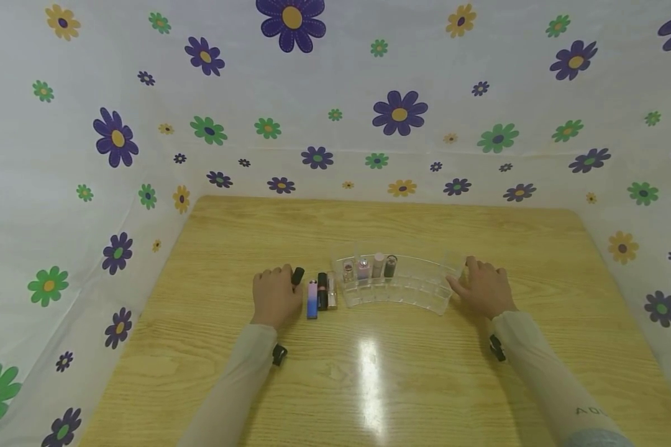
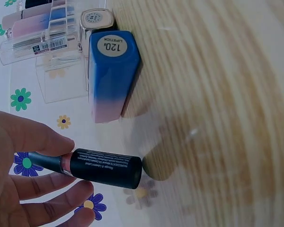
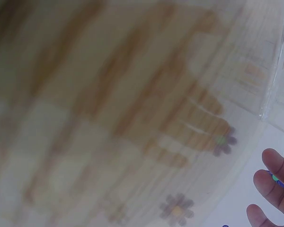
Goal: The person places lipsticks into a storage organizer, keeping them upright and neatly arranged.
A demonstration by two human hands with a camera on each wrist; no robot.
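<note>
In the head view my left hand [image 1: 276, 293] is left of the row of lipsticks. Its thumb and fingers pinch a black lipstick [image 2: 106, 168], whose lower end is near the tabletop in the left wrist view. Beside it stand a blue-to-pink lipstick [image 1: 312, 300], a black lipstick with a pinkish band [image 1: 322, 292] and a pale clear-cased lipstick [image 1: 332, 293]. A clear curved organizer [image 1: 416, 292] holds several lipsticks in its left back compartments. My right hand [image 1: 485, 287] is at its right end, thumb by the edge, fingers spread loosely; whether it touches is hard to tell.
A glossy wooden table [image 1: 425, 385] lies under everything. White flower-printed cloth [image 1: 346, 74] surrounds its back and sides. Each wrist carries a small black camera mount [image 1: 279, 354].
</note>
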